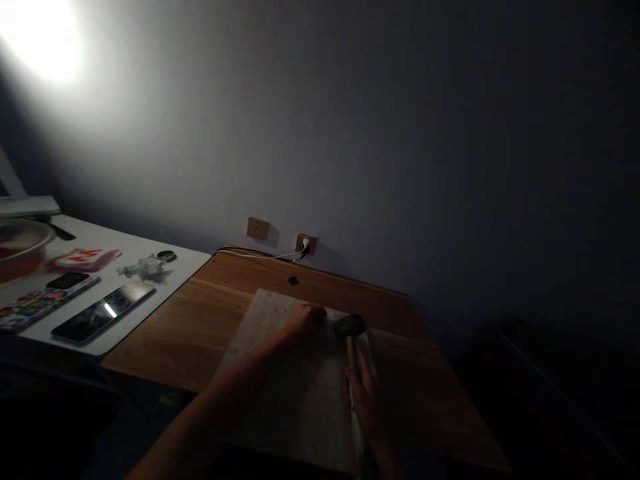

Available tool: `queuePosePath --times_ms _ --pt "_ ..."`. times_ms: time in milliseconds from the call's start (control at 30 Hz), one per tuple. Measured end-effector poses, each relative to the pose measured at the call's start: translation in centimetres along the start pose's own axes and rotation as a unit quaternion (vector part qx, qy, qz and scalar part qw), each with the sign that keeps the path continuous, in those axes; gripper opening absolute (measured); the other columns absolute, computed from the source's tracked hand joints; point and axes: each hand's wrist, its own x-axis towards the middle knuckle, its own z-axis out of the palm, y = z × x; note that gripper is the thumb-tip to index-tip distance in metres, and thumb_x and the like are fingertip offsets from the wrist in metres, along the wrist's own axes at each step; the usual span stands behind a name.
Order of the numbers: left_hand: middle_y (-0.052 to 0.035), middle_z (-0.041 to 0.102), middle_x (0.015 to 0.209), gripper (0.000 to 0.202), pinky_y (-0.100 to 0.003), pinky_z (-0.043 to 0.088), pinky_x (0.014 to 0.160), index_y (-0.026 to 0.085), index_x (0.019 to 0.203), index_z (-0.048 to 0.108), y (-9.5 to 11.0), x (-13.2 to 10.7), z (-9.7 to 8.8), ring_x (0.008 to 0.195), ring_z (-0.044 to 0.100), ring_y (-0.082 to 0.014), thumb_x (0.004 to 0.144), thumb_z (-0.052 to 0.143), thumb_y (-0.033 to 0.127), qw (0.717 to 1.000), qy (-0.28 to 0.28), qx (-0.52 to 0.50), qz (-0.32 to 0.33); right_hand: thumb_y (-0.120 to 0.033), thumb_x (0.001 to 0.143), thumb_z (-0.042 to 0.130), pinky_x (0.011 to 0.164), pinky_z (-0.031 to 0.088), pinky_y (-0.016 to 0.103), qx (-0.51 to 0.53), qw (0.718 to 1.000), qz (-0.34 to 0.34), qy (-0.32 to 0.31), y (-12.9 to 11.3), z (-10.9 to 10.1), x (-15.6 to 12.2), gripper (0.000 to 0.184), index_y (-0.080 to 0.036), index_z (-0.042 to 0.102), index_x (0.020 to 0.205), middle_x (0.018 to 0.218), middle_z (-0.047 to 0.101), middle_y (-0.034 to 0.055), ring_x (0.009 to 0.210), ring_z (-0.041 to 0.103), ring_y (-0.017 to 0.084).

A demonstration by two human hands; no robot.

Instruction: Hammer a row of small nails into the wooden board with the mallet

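A pale board (280, 373) lies on a wooden table (200, 320). My right hand (363, 393) is wrapped round the wooden handle of a hammer (350, 327), whose dark head hangs over the board's far edge. My left hand (306, 319) rests on the board just left of the hammer head, fingers pinched together on something too small and dark to make out. The light is dim.
A white table (150, 293) to the left carries two phones (103, 312), a red packet (85, 259), a crumpled wrapper (145, 268) and a bowl (20, 243). Wall sockets (306, 243) with a white cable sit behind the wooden table. The right side is dark.
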Motion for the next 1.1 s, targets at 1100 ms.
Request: queuePosePath --times_ms 1100 --pt "-0.0024 0.067 0.081 0.011 -0.028 0.049 0.073 0.02 0.08 0.067 2.6 -4.6 -5.1 0.076 0.062 -0.0198 0.071 0.072 0.015 0.945 -0.265 0.11 0.156 -0.062 0.076 0.064 0.042 0.036 0.023 0.032 0.997 0.068 -0.021 0.0 1.7 -1.5 0.092 -0.021 0.04 0.155 0.07 0.059 -0.0023 0.049 0.049 0.014"
